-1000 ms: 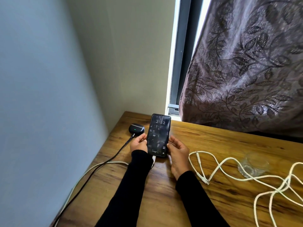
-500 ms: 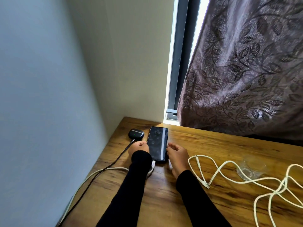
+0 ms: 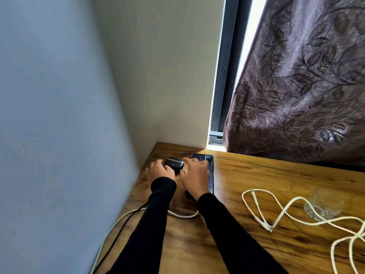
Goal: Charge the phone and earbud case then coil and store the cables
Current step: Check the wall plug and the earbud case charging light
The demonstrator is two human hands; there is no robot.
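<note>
The black earbud case sits near the table's back left corner. My left hand holds it from the left, thumb against its front. The black phone lies flat just to the right of the case, screen up. My right hand lies over the phone with fingers spread, and its index finger touches the case's right side. A black cable runs from the table's left edge toward the case, its end hidden under my left arm. A white cable curves toward the phone's near end.
A loose white cable sprawls in loops across the wooden table at the right. A clear glass piece lies among it. Walls close in on the left and at the back; a patterned curtain hangs over the table's far edge.
The phone went from held upright to lying flat on the table. Both hands left it and shifted left and back to the earbud case.
</note>
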